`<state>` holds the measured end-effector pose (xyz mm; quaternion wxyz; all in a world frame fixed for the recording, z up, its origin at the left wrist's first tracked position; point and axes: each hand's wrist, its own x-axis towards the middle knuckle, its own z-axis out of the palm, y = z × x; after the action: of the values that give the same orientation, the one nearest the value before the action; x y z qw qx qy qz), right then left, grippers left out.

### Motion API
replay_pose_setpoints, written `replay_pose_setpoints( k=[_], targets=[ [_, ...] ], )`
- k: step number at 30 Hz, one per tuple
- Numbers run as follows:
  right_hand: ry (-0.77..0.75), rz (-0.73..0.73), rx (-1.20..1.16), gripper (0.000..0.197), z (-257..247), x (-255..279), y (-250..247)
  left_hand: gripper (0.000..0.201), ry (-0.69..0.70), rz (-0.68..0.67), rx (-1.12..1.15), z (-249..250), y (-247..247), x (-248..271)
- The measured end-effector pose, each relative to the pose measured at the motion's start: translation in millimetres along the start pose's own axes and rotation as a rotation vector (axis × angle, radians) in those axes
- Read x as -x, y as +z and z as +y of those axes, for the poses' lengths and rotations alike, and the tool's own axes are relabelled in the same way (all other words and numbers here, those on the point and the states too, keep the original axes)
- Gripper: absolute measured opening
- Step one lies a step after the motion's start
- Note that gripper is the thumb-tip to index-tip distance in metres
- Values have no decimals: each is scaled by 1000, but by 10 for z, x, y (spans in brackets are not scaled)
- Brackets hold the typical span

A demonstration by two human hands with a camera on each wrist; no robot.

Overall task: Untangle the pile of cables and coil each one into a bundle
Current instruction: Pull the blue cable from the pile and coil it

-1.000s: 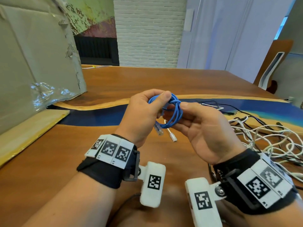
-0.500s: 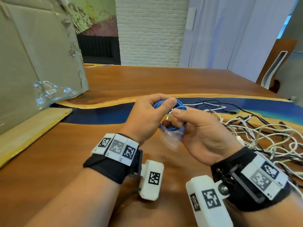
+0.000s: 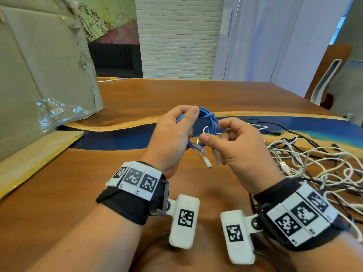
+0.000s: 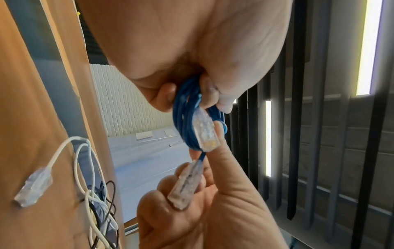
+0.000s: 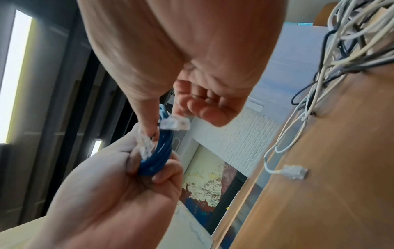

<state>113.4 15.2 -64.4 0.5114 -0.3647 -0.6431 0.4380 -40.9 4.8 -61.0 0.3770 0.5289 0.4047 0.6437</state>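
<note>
Nearest the camera, at 6 o'clock in the head view, both forearms carried black wrist straps with coded white tags. Above them, at frame centre, the left hand gripped the blue cable, which was wound into a small coil and held clear of the wooden table; thumb and fingers were curled around the loops. The right hand met the coil from 3 o'clock, fingers curled, its thumb and forefinger pinching the coil's lower strands. Two clear plugs hung from the blue coil at its lower edge, one lying against the right hand's fingers. Just beneath the hands, a white cable end with its clear plug rested on the table. At 3 o'clock, the pile of cables, white and black, lay tangled on the tabletop. Farther out at 10 o'clock stood a cardboard sheet.
</note>
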Motion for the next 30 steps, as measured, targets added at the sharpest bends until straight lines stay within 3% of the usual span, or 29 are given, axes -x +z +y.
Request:
replay_pose_setpoints(
  k=[6, 14, 23, 30],
  targets=[
    [61, 24, -212, 29, 43, 55, 126, 24, 12, 32, 20, -14, 43, 10],
    [151, -34, -307, 20, 60, 8, 60, 21, 35, 31, -17, -52, -45, -49],
    [146, -33, -215, 16, 134, -44, -11, 15, -58, -7, -64, -91, -112, -76],
    [144, 64, -240, 10, 163, -108, -81, 27, -206, -4, -20, -6, -294, -149]
  ],
)
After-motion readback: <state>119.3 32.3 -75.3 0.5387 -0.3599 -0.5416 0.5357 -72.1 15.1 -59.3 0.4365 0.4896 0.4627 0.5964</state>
